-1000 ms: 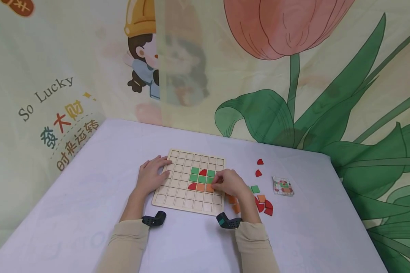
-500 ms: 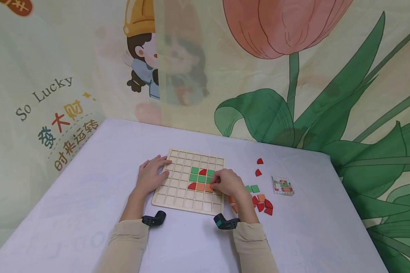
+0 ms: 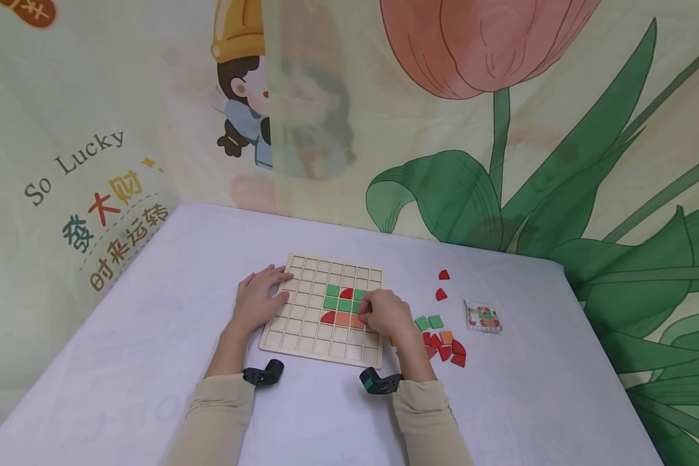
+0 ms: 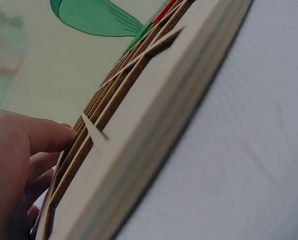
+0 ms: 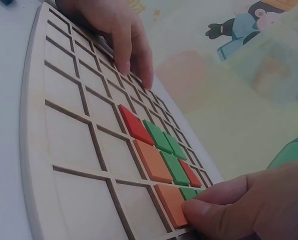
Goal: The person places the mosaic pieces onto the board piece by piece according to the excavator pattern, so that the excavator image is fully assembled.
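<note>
Fingertips (image 5: pixel 209 212) of the right hand (image 3: pixel 384 312) pinch an orange tile (image 5: pixel 175 204) into a cell of the wooden grid board (image 3: pixel 303 336), just right of another orange tile (image 3: pixel 342 318); this grip looks mid-placement. The left hand (image 3: pixel 259 299) lies flat with straight fingers on the board's left edge, steadying it. Seating the piece seems to need a gentle press, then release. Loose tiles (image 3: pixel 443 346) and a pattern card (image 3: pixel 482 317) lie right on the worktop (image 3: pixel 151 362).

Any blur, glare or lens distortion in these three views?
Head view: evenly lit, sharp, no glare. Left wrist view: grid board edge fills the frame, soft, bowed by the lens. Right wrist view: board lines curve; right hand sharp, backdrop blurred.
</note>
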Action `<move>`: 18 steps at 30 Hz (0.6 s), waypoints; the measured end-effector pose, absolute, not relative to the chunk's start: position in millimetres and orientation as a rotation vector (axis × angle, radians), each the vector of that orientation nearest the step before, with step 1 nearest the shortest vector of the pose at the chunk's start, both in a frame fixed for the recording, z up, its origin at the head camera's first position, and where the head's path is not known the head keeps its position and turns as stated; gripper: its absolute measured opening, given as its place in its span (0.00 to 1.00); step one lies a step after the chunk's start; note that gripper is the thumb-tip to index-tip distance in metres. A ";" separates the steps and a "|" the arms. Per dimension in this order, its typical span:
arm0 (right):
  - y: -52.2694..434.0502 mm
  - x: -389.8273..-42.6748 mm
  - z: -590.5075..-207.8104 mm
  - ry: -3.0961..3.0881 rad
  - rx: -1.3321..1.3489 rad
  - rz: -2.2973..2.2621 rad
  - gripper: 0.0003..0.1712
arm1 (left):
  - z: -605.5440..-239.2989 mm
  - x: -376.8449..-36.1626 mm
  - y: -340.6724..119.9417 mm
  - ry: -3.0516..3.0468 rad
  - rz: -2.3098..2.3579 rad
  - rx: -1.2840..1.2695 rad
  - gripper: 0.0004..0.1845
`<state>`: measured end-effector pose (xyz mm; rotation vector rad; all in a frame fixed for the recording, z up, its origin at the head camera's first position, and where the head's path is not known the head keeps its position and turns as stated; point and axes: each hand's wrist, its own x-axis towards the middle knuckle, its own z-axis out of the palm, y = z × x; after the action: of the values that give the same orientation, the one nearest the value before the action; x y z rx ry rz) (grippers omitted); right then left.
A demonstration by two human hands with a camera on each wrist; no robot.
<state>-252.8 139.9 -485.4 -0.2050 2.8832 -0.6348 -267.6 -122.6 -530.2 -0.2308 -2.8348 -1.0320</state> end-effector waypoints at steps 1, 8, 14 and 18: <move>140.0 -253.0 -486.2 2.880 -0.202 -0.641 0.08 | -530.1 -267.9 -122.4 -2.837 -1.033 -0.229 0.22; 140.6 -254.8 -487.3 2.865 -0.213 -0.640 0.08 | -529.0 -267.1 -122.0 -2.850 -1.026 -0.221 0.22; 160.3 -259.9 -485.4 2.861 -0.123 -0.802 0.04 | -529.8 -266.0 -122.7 -2.852 -1.027 -0.214 0.22; 198.6 -265.8 -484.4 2.951 0.172 -0.946 0.10 | -530.1 -267.4 -121.9 -2.853 -1.019 -0.228 0.22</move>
<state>-265.8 198.6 -484.4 0.1719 2.9507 -0.9462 -267.4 -121.9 -530.1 -0.2275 -2.8525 -1.0194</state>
